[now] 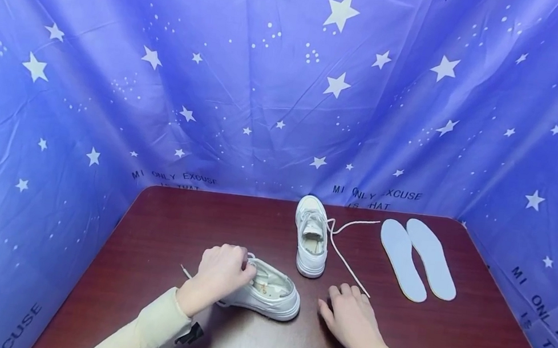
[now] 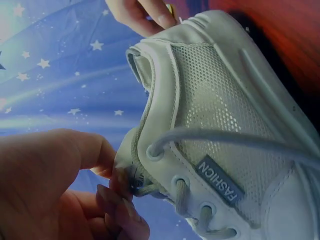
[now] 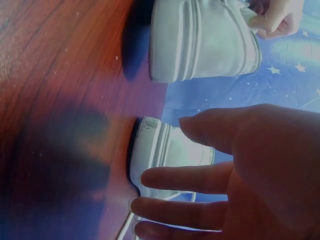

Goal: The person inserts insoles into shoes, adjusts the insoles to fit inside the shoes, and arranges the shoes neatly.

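My left hand (image 1: 222,271) is at the front shoe, a white lace-up sneaker (image 1: 271,306) lying with its heel to the right. In the left wrist view, the thumb and fingers pinch the sneaker's tongue (image 2: 127,155) above the laces, beside the mesh side with its grey "FASHICN" label (image 2: 220,180). The front of this sneaker is partly hidden by the hand in the head view. My right hand (image 1: 352,320) hovers low over the table, right of the sneaker's heel, its fingers extended and holding nothing. Behind both hands stands a second white sneaker (image 1: 311,261), heel toward me.
A loose white lace (image 1: 346,262) trails rightward from the second sneaker, one end close to my right fingertips. Two white insoles (image 1: 403,263) lie side by side at the right of the dark red table (image 1: 171,213). A blue star-patterned curtain (image 1: 269,81) surrounds its back and sides.
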The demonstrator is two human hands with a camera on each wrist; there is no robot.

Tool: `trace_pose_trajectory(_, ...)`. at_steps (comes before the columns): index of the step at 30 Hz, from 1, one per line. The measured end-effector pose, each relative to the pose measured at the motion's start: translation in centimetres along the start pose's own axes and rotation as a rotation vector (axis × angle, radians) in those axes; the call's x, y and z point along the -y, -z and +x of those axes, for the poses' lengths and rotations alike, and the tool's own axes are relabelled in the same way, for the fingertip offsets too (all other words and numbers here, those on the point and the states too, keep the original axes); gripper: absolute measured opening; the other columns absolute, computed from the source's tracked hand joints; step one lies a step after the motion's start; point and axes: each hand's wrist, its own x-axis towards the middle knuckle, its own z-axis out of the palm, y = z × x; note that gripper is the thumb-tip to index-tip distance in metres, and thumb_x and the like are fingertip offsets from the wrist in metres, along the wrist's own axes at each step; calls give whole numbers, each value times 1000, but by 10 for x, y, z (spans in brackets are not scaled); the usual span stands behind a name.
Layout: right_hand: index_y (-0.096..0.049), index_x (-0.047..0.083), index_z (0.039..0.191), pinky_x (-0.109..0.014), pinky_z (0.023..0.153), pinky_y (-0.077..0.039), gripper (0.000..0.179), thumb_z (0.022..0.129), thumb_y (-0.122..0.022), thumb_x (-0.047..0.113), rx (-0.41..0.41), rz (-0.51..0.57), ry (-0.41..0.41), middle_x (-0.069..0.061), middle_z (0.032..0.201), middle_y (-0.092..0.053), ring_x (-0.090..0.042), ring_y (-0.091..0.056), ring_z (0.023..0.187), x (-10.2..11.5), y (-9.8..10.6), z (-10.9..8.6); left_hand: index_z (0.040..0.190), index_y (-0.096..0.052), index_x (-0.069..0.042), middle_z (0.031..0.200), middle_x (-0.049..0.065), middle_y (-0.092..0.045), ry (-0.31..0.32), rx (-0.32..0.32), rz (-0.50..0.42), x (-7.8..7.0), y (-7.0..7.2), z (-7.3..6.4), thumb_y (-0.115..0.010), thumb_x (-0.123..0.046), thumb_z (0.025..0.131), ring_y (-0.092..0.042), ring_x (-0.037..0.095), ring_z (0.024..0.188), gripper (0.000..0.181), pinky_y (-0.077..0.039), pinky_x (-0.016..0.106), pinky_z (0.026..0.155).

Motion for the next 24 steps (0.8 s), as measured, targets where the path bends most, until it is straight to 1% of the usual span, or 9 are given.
trace_pose_trajectory(3,-63,5,84,-50,65,-48,27,88,-77,28,3,2,-2,-11,76,-56,-34,-56,74,0,0,1,53,-27,-25,54,-14,-16,14,33,-22,-3,2,-4,-59,-19,70,-24,11,50,37,-23,30,41)
trace_pose_trajectory(7,-64,5,84,-50,66,-48,26,88,-77,28,0,2,5,-11,77,-56,-34,-57,75,0,0,0,51,-33,-27,51,-15,-22,14,55,-51,-6,2,-11,-60,-22,70,-30,10,47,34,-27,30,41)
trace_pose_trajectory(11,-65,5,85,-51,66,-49,26,88,-77,27,-3,-5,8,-11,77,-58,-34,-57,74,-3,0,0,51,-39,-27,49,-16,-29,4,52,-97,-11,-1,-17,-62,-23,69,-36,9,45,30,-30,29,41)
trace_pose_trajectory(15,-66,4,87,-52,72,-50,25,88,-76,27,1,-11,-2,-12,79,-58,-34,-57,76,-5,1,-1,52,-42,-26,49,-17,-32,5,55,-169,-18,-2,-24,-62,-21,68,-38,7,45,27,-32,27,42)
trace_pose_trajectory(18,-67,5,88,-52,76,-50,24,90,-75,27,21,-12,-15,-11,80,-58,-34,-56,78,-5,2,-2,52,-43,-26,48,-18,-34,9,58,-214,-23,-5,-28,-62,-20,68,-38,6,45,25,-32,26,42)
trace_pose_trajectory(24,-67,4,91,-51,75,-49,24,92,-74,27,54,-4,-27,-11,81,-59,-33,-57,80,-6,5,-2,51,-44,-26,49,-20,-34,7,55,-278,-31,-13,-33,-63,-20,69,-38,3,46,26,-32,24,44)
